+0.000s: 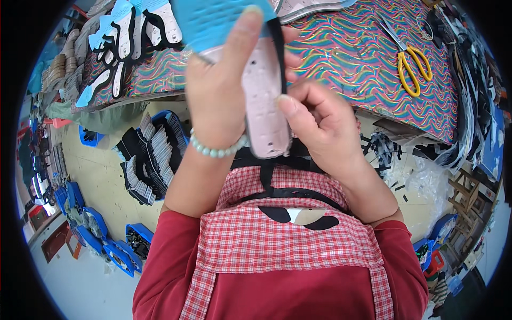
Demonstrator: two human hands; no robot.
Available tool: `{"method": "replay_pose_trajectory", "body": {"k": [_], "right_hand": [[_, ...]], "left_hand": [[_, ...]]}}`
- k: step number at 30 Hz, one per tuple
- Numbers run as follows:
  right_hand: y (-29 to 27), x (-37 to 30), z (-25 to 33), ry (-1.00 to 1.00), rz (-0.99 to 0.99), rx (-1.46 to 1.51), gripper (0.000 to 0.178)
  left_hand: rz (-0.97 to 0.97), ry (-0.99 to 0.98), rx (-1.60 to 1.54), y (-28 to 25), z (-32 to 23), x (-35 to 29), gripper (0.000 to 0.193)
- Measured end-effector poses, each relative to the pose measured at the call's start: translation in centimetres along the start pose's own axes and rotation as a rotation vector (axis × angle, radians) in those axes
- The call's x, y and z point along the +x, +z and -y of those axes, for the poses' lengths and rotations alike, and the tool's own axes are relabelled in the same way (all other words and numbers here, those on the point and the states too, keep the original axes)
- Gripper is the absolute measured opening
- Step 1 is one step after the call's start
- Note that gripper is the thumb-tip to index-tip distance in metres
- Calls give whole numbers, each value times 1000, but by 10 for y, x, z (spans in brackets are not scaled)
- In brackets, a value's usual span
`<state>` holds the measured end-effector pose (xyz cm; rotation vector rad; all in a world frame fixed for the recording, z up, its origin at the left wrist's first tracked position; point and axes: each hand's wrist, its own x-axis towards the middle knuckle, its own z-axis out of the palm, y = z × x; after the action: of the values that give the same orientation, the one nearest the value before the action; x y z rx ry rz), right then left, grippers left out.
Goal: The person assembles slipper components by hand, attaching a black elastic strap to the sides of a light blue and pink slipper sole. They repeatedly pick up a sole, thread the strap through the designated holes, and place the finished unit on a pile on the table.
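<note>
Your left hand (218, 90) is wrapped around a shoe insole (264, 101), fingers closed over its back and the long thumb lying up along the blue upper part, so the piece stands nearly upright in front of your chest. You wear a pale green bead bracelet (217, 151) on that wrist. Your right hand (320, 128) is curled nearly shut beside it, thumb tip pressed on the right edge of the insole where a black strip (278, 48) runs along the side; the other fingers are folded in toward the palm, and whether they pinch the strip from behind cannot be told. The insole shows a pale pink, dotted face on its lower half and a bright blue covering on its upper half, and it sits above your lap, just short of the table edge. Below your hands lies your red checked apron (277, 234) over a red shirt, with black straps crossing it. Ahead of you the table (346, 64) is covered with a cloth of wavy rainbow stripes. Yellow-handled scissors (408, 64) lie on it well to the right of your hands. More insoles (128, 37), white and blue with black edging, lie spread on the far left of the table. On the floor to your left, blue bins (120, 256) and stacked dark and white pieces (152, 160) stand near the table.
</note>
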<state>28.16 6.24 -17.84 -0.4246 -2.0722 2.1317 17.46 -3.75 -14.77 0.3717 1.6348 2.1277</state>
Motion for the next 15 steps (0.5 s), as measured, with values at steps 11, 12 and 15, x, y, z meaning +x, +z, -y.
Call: {"method": "replay_pose_trajectory", "body": {"k": [11, 12, 15], "right_hand": [[-37, 34, 9, -553, -258, -440, 13], [-34, 33, 15, -521, -203, -411, 13], [-31, 28, 32, -407, -79, -264, 18]], "left_hand": [[372, -59, 58, -2, 24, -7, 23], [483, -94, 51, -4, 28, -8, 23], [641, -297, -139, -17, 26, -6, 38]]}}
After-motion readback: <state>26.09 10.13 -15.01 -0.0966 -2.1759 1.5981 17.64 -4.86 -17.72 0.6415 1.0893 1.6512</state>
